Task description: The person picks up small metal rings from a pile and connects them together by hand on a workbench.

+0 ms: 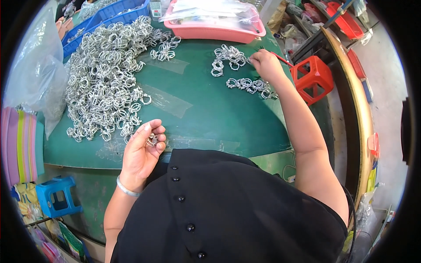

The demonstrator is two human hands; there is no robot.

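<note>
My left hand is at the near edge of the green table, its fingers curled round a few silver-coloured rings. Beside it spreads a large heap of similar rings. My right arm reaches far across to the right, where my right hand has its fingertips pinched at the edge of a small cluster of rings. A bit of silver metal, seemingly a ring, shows at those fingertips. Nearer me, a row of rings lies below that cluster, partly beside my right forearm.
At the back stand a pink tray with clear plastic bags and a blue crate. A few rings lie apart from the heap. A large clear bag hangs left. Red and blue stools flank the table.
</note>
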